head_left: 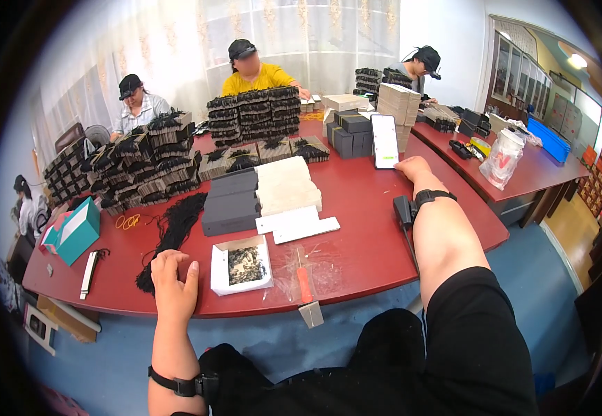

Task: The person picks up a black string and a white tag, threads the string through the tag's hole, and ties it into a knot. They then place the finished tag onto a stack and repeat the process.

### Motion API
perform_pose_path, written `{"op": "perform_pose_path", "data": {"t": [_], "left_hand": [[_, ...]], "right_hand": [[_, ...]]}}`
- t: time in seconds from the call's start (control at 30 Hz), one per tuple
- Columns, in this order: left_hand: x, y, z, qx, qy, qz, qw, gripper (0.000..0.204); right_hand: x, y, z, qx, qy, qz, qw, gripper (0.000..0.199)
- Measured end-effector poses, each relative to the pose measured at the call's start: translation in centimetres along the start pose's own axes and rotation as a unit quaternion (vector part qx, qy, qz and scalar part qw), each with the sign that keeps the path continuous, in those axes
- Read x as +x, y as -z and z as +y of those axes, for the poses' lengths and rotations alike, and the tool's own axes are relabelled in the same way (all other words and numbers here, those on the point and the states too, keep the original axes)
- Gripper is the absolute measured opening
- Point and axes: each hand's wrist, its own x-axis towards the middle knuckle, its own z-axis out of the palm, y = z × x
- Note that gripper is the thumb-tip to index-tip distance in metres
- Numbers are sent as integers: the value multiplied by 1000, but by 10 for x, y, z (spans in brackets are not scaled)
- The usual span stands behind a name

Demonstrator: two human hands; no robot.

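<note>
My right hand reaches forward to the lower right corner of a phone. The phone stands upright with a lit white screen, leaning by dark grey stacks. The fingers of this hand are bent and partly hidden, so their grip is unclear. My left hand hovers at the near table edge, holding nothing, thumb and fingers apart. Beside it lies a bundle of black cords. To its right is a white box containing small black-and-beige pieces. A screwdriver-like tool with a red handle lies on clear plastic film.
Dark grey stacks and cream card stacks fill the red table's middle. Tall piles of black-tasselled bundles stand behind. A teal box sits left. Three people work across the tables; a bagged cup stands right.
</note>
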Motion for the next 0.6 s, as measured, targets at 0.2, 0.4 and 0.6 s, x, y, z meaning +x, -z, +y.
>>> {"op": "perform_pose_path", "data": {"t": [0.2, 0.4, 0.6], "left_hand": [[-2, 4, -6, 0, 5, 22, 1000, 17], [-4, -3, -16, -31, -11, 89, 995, 17], [-42, 4, -6, -92, -49, 169, 980, 16]], "right_hand": [[-2, 0, -5, 38, -6, -43, 998, 30], [-41, 2, 4, 341, -75, -107, 931, 13], [-142, 27, -28, 161, 93, -251, 950, 17]]}}
